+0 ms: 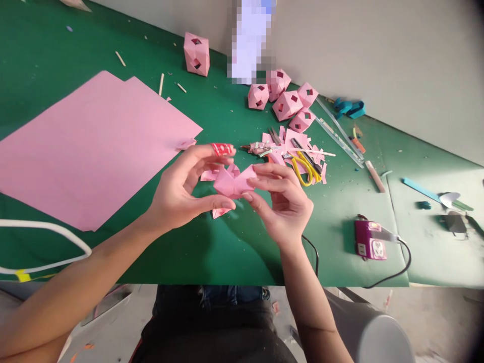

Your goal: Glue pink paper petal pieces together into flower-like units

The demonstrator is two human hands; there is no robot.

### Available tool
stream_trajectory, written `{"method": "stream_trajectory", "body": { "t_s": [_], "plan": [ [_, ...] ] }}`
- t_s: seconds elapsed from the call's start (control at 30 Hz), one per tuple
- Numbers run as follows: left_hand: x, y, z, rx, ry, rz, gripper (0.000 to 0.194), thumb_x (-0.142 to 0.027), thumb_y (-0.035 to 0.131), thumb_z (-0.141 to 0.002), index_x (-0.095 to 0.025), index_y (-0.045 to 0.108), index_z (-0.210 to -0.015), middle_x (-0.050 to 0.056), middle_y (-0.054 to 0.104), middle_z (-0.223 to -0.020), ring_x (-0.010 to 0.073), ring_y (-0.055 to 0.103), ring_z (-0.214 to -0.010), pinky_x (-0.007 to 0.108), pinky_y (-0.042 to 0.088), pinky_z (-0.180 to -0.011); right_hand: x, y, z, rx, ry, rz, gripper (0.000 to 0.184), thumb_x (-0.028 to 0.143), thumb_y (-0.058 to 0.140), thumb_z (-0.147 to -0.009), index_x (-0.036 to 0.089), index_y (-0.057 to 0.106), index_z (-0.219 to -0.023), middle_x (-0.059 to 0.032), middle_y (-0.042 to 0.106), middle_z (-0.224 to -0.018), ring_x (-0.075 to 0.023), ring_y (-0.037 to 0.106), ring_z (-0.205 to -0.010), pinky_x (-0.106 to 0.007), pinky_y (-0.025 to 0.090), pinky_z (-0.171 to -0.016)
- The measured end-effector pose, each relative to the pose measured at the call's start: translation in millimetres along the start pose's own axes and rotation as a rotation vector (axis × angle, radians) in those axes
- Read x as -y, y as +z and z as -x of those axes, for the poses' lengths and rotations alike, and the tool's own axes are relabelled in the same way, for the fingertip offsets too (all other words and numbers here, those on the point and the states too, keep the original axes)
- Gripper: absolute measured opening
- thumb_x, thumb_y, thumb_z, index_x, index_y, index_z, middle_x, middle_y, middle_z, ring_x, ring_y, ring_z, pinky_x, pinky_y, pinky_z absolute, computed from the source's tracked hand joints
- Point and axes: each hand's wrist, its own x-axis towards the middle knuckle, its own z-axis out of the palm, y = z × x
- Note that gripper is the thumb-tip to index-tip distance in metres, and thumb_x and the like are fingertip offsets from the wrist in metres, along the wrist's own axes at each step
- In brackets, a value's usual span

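Observation:
A folded pink paper piece [231, 184] is held over the green table by my right hand [282, 199], pinched between the thumb and fingertips at its right side. My left hand [181, 184] curves around the left of the piece, its thumb and fingers apart and seemingly not gripping it. A red patterned wrap covers one of its fingertips. More pink paper [220, 210] shows behind and below the piece, partly hidden by my left thumb. Beyond my hands lies what looks like a hot glue gun [259, 147], beside yellow-handled scissors [302, 169] and a utility knife [306, 156] on pink paper scraps [298, 137].
Large pink sheets [94, 151] cover the table's left. Several folded pink paper shapes [288, 105] stand by the wall, another pink shape [196, 54] farther left. At right are a purple power socket block [370, 240] with its cable, clear rulers [340, 142] and blue tape [350, 108].

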Motion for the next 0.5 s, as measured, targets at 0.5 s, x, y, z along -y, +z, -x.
{"method": "stream_trajectory", "body": {
  "t_s": [0.5],
  "plan": [
    [20.1, -5.5, 3.0, -0.023, 0.439, -0.654, 0.045, -0.024, 0.082, -0.090, -0.027, 0.062, -0.130, 0.006, 0.078, -0.117, 0.0277, 0.076, -0.116, 0.047, 0.065, -0.102, -29.5, 12.9, -10.1, 0.195, 0.275, -0.216, 0.081, 0.059, 0.084, -0.086, 0.035, 0.048, -0.154, -0.0127, 0.061, -0.154, -0.0263, 0.070, -0.128, -0.046, 0.065, -0.104]
  ]
}}
